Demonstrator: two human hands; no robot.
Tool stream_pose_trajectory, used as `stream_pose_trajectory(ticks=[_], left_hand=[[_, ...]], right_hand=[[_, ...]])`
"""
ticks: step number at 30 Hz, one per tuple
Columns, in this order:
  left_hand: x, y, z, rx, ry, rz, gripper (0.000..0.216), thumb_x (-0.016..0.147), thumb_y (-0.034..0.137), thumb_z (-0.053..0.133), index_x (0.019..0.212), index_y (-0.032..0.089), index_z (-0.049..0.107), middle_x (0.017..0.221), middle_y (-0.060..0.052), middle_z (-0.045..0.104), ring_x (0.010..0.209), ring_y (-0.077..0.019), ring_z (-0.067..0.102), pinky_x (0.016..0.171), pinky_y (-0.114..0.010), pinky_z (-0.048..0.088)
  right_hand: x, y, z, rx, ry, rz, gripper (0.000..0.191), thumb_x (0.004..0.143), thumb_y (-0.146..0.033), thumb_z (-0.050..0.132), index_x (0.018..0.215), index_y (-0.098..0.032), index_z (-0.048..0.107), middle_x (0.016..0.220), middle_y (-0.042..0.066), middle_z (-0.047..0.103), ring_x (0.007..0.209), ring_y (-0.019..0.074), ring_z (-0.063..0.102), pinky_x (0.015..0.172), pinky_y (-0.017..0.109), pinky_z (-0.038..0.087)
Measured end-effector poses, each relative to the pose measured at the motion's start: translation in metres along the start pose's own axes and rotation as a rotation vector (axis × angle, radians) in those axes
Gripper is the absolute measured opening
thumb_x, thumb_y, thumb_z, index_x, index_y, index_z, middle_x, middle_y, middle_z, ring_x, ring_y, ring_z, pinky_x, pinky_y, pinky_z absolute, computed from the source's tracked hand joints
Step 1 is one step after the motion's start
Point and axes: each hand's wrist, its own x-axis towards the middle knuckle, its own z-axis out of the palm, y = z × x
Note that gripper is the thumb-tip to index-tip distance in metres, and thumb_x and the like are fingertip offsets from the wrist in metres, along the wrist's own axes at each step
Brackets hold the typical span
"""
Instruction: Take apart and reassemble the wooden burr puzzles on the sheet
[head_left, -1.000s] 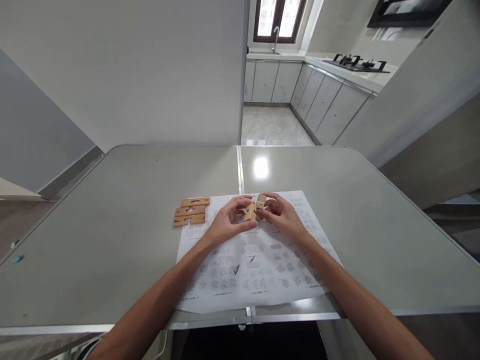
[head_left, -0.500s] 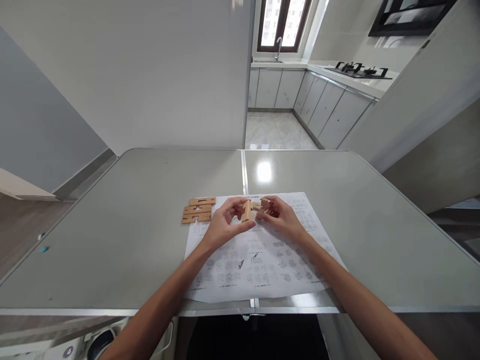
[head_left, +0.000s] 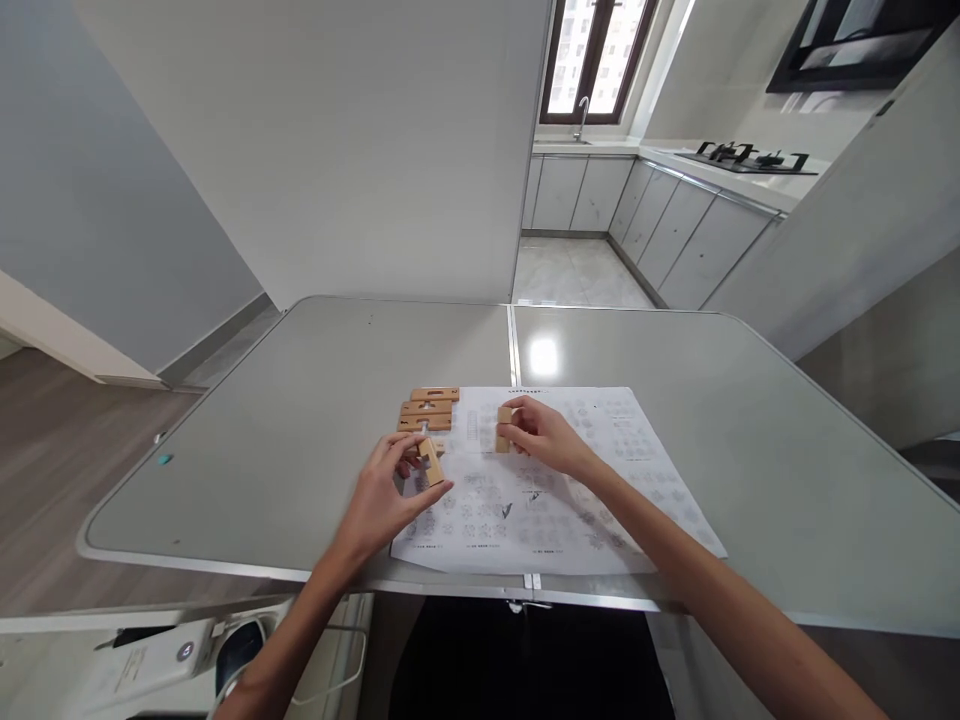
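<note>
My left hand point(head_left: 379, 495) pinches a notched wooden puzzle piece point(head_left: 433, 465) between thumb and fingers, over the left edge of a printed paper sheet point(head_left: 577, 480). Another bit of wood shows behind that piece, and I cannot tell whether the two are joined. A second wooden puzzle piece point(head_left: 502, 440) is gripped by the fingers of my right hand point(head_left: 551, 437), held upright above the sheet; the fingers cover part of it. Several flat wooden pieces with cut-outs point(head_left: 426, 408) lie in a row just beyond my left hand, at the sheet's upper left corner.
Everything lies on a grey folding table point(head_left: 262, 450) with a metal seam point(head_left: 514, 345) down its middle. A small teal object point(head_left: 165, 459) sits near the left edge. Below the left front edge stands a white device point(head_left: 157, 660). A wall and a kitchen are beyond.
My hands were close together at the wooden pieces; now they are apart, each with a piece. My left hand has moved left and nearer to me. The camera view has shifted a little.
</note>
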Motion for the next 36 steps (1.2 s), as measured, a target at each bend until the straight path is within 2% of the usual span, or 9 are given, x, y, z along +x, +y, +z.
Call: stream_pose_trajectory(ticks=[3,10,15,19,24,28,31,36], left_hand=[[0.003,-0.005,-0.004,0.001,-0.044,0.008,0.056,0.083,0.051,0.084,0.128,0.027,0.064,0.129,-0.008,0.065,0.094,-0.0227,0.070,0.085,-0.041,0.062],[-0.003,-0.013,-0.016,0.024,-0.126,0.000,0.059,0.082,0.050,0.085,0.131,0.027,0.063,0.140,-0.010,0.060,0.106,-0.0258,0.070,0.091,-0.042,0.062],[-0.028,-0.015,-0.018,0.094,-0.034,-0.029,0.059,0.081,0.051,0.087,0.130,0.030,0.063,0.159,-0.010,0.046,0.130,-0.0325,0.063,0.108,-0.050,0.057],[-0.045,-0.018,-0.013,0.170,0.127,-0.065,0.055,0.082,0.050,0.085,0.127,0.029,0.062,0.153,-0.010,0.051,0.140,-0.0347,0.055,0.114,-0.052,0.051],[-0.049,-0.023,-0.005,0.294,0.257,-0.147,0.056,0.081,0.053,0.084,0.125,0.025,0.063,0.147,-0.012,0.058,0.136,-0.0394,0.055,0.114,-0.059,0.048],[-0.043,-0.028,-0.001,0.360,0.289,-0.176,0.057,0.080,0.053,0.084,0.125,0.024,0.065,0.143,-0.014,0.061,0.132,-0.0411,0.056,0.112,-0.060,0.048],[-0.037,-0.030,-0.002,0.393,0.285,-0.174,0.056,0.080,0.052,0.084,0.124,0.022,0.066,0.139,-0.015,0.063,0.128,-0.0401,0.058,0.112,-0.059,0.047],[-0.025,-0.031,-0.003,0.388,0.215,-0.153,0.055,0.081,0.050,0.085,0.126,0.022,0.068,0.133,-0.013,0.065,0.123,-0.0369,0.060,0.110,-0.054,0.049]], right_hand=[[0.014,-0.017,0.018,-0.239,-0.099,-0.062,0.022,0.098,-0.039,0.062,0.112,-0.023,0.065,0.095,0.003,0.077,0.072,0.0152,0.069,0.066,0.028,0.052],[0.048,-0.046,0.046,-0.482,-0.223,-0.109,0.007,0.096,-0.023,0.063,0.098,-0.023,0.070,0.096,0.001,0.079,0.071,0.0141,0.067,0.065,0.026,0.045],[0.057,-0.064,0.066,-0.672,-0.271,-0.126,0.014,0.096,-0.015,0.058,0.087,-0.022,0.066,0.093,0.002,0.077,0.082,0.0179,0.068,0.064,0.025,0.040],[0.059,-0.078,0.083,-0.830,-0.288,-0.130,0.015,0.096,-0.013,0.057,0.093,-0.022,0.067,0.102,0.005,0.078,0.095,0.0229,0.069,0.064,0.027,0.037],[0.061,-0.091,0.098,-0.963,-0.309,-0.143,0.022,0.099,-0.013,0.053,0.110,-0.023,0.070,0.115,0.008,0.077,0.106,0.0259,0.069,0.070,0.029,0.042],[0.060,-0.098,0.103,-1.023,-0.378,-0.121,0.018,0.097,-0.014,0.059,0.106,-0.021,0.072,0.111,0.011,0.077,0.105,0.0289,0.070,0.073,0.031,0.045],[0.056,-0.098,0.104,-1.023,-0.433,-0.086,0.013,0.094,-0.018,0.063,0.102,-0.022,0.073,0.110,0.010,0.078,0.102,0.0292,0.071,0.072,0.032,0.046],[0.046,-0.088,0.102,-0.969,-0.392,-0.005,0.025,0.097,-0.023,0.058,0.121,-0.022,0.066,0.116,0.011,0.077,0.098,0.0284,0.072,0.070,0.033,0.046]])
